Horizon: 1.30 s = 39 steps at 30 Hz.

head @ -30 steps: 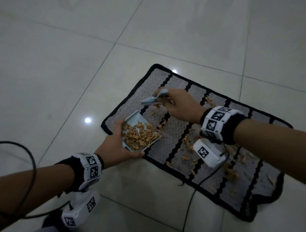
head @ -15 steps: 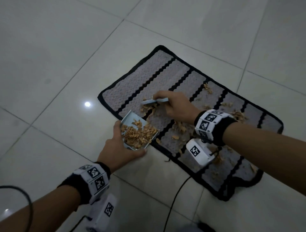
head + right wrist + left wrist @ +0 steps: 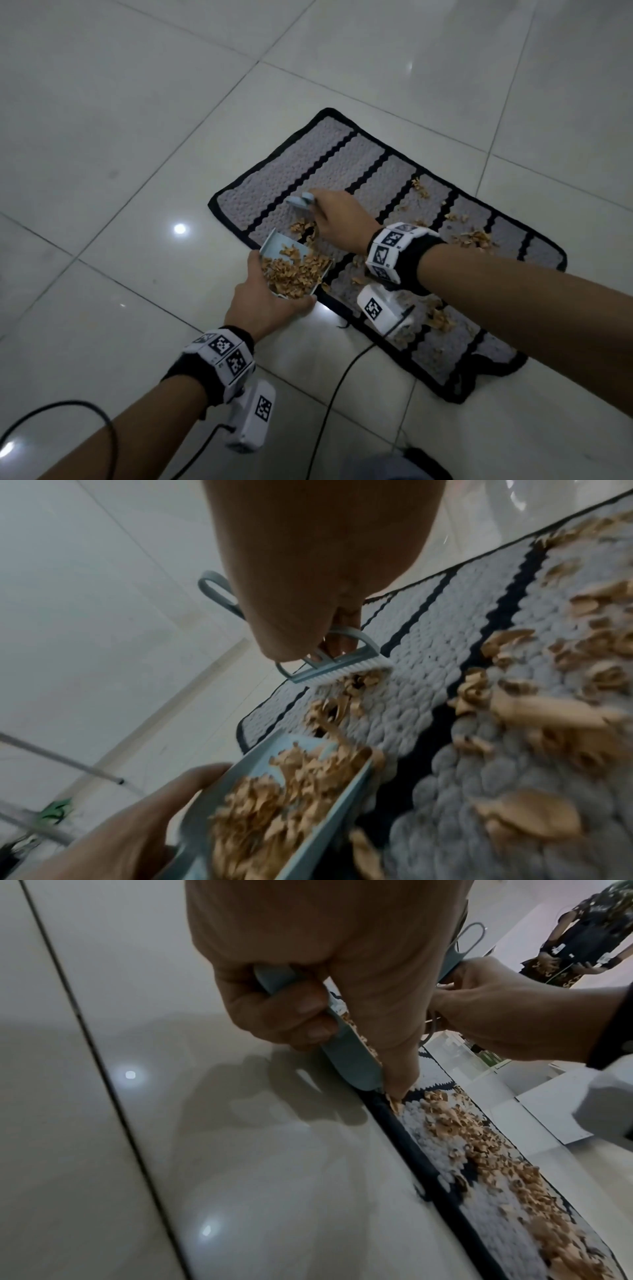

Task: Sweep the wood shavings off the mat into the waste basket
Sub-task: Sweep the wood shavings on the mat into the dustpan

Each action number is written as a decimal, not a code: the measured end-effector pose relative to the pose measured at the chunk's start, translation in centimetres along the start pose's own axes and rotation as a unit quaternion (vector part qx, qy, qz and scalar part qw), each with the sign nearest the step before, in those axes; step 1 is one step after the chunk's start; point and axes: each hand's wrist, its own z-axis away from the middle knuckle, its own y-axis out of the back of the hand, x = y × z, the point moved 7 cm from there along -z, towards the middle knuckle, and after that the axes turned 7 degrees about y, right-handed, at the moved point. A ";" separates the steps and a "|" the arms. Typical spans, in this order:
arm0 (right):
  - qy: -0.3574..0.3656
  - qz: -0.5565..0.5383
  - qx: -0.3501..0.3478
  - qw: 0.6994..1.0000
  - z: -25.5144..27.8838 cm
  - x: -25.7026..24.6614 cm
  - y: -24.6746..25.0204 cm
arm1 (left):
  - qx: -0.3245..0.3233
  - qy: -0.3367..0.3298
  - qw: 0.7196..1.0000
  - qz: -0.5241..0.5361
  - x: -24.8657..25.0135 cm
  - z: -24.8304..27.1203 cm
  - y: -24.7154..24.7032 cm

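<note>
A grey mat (image 3: 329, 161) with black zigzag stripes lies on the tiled floor, strewn with tan wood shavings (image 3: 474, 238). My left hand (image 3: 263, 301) grips a small light-blue dustpan (image 3: 274, 248), heaped with shavings, at the mat's near-left edge. My right hand (image 3: 337, 217) grips a small light-blue brush (image 3: 301, 200), its bristles (image 3: 346, 673) on the mat just beyond the pan's mouth, against a small clump of shavings (image 3: 303, 226). In the left wrist view the dustpan (image 3: 346, 1053) rests on the mat's black border (image 3: 404, 1139). No waste basket is in view.
Glossy white floor tiles (image 3: 120, 120) surround the mat. A black cable (image 3: 339, 383) runs across the floor near the mat's front edge, another loops at bottom left (image 3: 68, 411). More shavings (image 3: 438, 320) lie under my right forearm.
The brush has swept from the mat's far part toward the dustpan, dragging shavings along. The left hand keeps the pan at the mat's edge. My head view has shifted.
</note>
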 end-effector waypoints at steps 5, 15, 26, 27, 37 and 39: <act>0.036 -0.031 -0.004 0.999 2.6 -1.8 -1.3 | 0.002 0.004 1.000 -0.004 0.1 -0.1 0.0; 0.083 -0.031 -0.062 0.994 6.4 -3.6 -3.0 | 0.007 -0.003 1.000 -0.002 -0.2 0.1 -0.2; -0.001 -0.100 0.018 0.995 5.3 -1.6 0.2 | 0.024 -0.016 1.000 0.012 -0.1 0.5 -0.5; -0.009 -0.109 0.021 0.994 5.1 -1.5 0.4 | 0.025 -0.018 0.999 0.014 0.0 0.5 -0.6; -0.038 -0.102 -0.021 0.994 2.5 0.4 1.4 | 0.036 -0.016 0.999 0.013 -0.1 0.7 -0.7; -0.033 -0.083 -0.045 0.995 2.1 0.6 1.4 | 0.038 -0.016 0.999 0.008 -0.1 0.7 -0.6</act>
